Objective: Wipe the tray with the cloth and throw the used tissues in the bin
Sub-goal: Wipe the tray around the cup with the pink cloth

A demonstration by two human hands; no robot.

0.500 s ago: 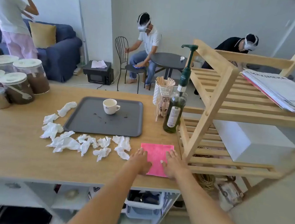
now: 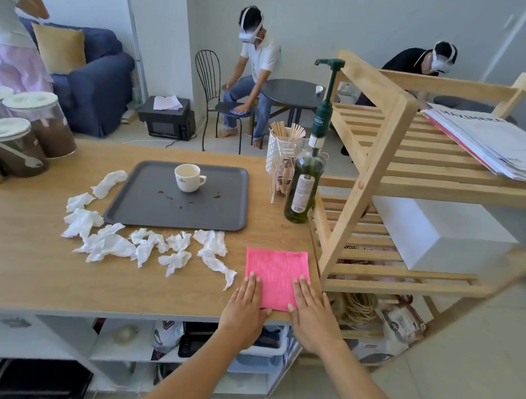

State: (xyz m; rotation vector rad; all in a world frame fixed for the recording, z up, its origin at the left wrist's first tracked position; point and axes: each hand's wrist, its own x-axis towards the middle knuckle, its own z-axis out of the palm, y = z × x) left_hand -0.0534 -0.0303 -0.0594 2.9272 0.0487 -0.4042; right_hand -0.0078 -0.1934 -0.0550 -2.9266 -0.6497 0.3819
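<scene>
Cloth, pink and square, lies flat at the near edge of the wooden table. Both hands press on its near corners with fingers spread flat, grasping nothing: left hand on the left corner, right hand on the right. Crumpled tissues lie scattered just left of the hands. Beyond them sits the grey tray (stained with dark drips), bearing a white cup.
</scene>
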